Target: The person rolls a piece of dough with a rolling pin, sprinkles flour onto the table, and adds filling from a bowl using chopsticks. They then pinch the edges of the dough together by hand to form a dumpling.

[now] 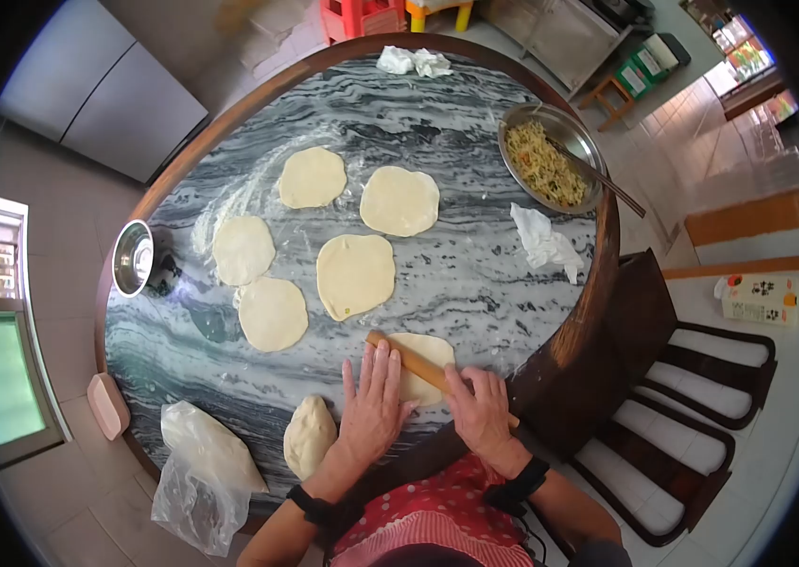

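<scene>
Left hand and right hand apart, fingers outstretched over one slim brown wooden rolling pin; six flat, pale dough rounds!

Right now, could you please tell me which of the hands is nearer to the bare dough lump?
Left: the left hand, on the rolling pin, is just right of the dough lump; the right hand, towards the pin's other end, is farther right.

a home kitchen, judging by the marbled table, dough rounds, rolling pin and red stool.
</scene>
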